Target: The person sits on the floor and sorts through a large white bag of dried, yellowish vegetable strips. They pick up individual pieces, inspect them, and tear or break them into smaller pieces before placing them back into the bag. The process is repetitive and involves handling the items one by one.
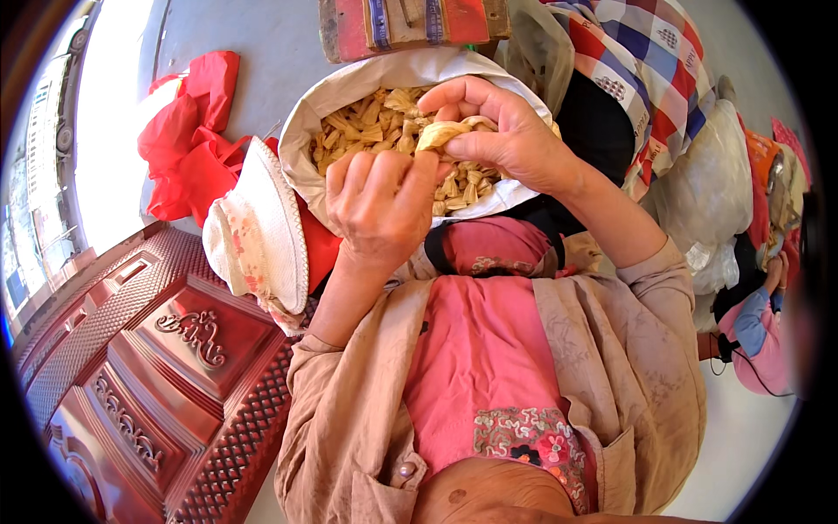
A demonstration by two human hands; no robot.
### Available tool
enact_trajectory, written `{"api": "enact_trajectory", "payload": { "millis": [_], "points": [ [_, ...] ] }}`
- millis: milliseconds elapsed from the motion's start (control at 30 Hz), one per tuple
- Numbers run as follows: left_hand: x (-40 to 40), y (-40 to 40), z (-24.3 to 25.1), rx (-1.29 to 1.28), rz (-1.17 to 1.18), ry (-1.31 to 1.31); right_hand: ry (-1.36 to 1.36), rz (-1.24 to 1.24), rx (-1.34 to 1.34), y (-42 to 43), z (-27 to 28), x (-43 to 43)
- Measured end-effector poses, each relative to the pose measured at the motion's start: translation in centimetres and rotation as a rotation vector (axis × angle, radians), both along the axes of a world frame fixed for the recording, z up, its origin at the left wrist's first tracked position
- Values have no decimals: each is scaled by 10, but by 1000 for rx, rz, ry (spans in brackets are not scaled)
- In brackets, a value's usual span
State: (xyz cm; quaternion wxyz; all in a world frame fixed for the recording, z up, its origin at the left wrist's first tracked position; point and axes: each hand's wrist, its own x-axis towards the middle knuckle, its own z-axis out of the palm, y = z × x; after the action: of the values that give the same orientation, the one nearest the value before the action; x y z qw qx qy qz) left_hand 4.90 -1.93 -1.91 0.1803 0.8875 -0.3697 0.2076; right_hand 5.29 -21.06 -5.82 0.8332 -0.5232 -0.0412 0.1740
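Both my hands are raised over a white woven sack [304, 131] with a rolled-open rim. Between them is a pale yellow strip of dried plant material [440, 134], bent into a loop. My left hand [386, 196], at the left of the picture, has its fingers curled on the strip's lower end. The thumb and fingers of my right hand [501, 134] pinch its upper right part. Many knotted tan pieces [360, 128] of similar material lie inside the sack, partly hidden by my hands.
A white brimmed hat [262, 229] and red fabric bags [196, 137] lie left, near an ornate reddish metal door [177, 367]. A worn wooden stool [419, 26] stands beyond the sack. Checked cloth [655, 72] and a translucent plastic bag [700, 190] are right; another person [759, 334] sits far right.
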Motion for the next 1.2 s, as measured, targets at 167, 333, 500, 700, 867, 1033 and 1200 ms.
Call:
{"api": "enact_trajectory", "payload": {
  "millis": [167, 333, 500, 700, 867, 1033, 1200],
  "points": [
    [7, 0, -30, -375, -50, 272, 205, 209, 149, -13, 9, 2],
    [4, -1, -12, -840, 92, 1343, -109, 29, -172, 4, -9, -2],
    [13, 18, -22, -1585, -10, 1605, 18, 75, -153, -26, 13, -3],
    [18, 20, -26, -1165, 204, 1374, -408, 110, -683, -35, -5, -4],
    [28, 43, -19, -1346, 173, 1177, -1061, -220, -1102, -51, -24, -7],
    [35, 52, -13, -1294, 238, 1199, -1075, -218, -1130, -64, -17, -20],
    [19, 10, -32, -791, 70, 1343, -1164, -244, -1140, -49, -12, -16]
  ]
}}
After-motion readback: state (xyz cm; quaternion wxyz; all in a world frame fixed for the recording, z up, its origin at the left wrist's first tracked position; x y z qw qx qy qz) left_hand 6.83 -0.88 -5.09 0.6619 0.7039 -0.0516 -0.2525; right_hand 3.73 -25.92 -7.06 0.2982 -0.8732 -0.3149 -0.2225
